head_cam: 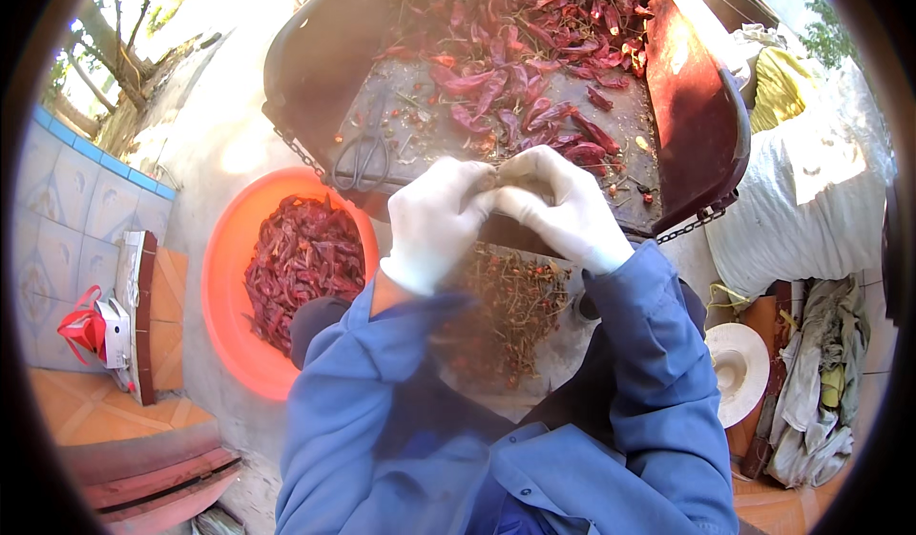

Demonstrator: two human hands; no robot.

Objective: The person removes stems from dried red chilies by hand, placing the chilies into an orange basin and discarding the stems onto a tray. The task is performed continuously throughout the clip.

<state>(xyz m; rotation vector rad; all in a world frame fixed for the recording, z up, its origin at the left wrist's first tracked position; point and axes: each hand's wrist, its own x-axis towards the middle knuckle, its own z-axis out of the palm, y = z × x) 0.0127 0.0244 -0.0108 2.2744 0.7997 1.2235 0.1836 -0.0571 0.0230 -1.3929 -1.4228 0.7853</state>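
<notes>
My left hand (436, 213) and my right hand (562, 206), both in white gloves, meet fingertip to fingertip over the front edge of a metal cart bed (408, 80). Fingers and thumbs are bent together; whether something small is pinched between them cannot be made out. Dried red chili peppers (501, 41) with stems lie heaped in the bed beyond my hands. A pair of scissors (363, 155) rests at the bed's front left. To the left, an orange plastic basin (222, 299) holds many dried red chilies (308, 263). Stems and scraps (519, 313) are piled on the ground below my hands.
Chains (690, 226) hang at the bed's front corners. At the right are a large white woven sack (801, 198), a pale hat (737, 374) and crumpled cloths (816, 392). A red bag (84, 327) and white box (114, 331) stand at the far left by a tiled wall.
</notes>
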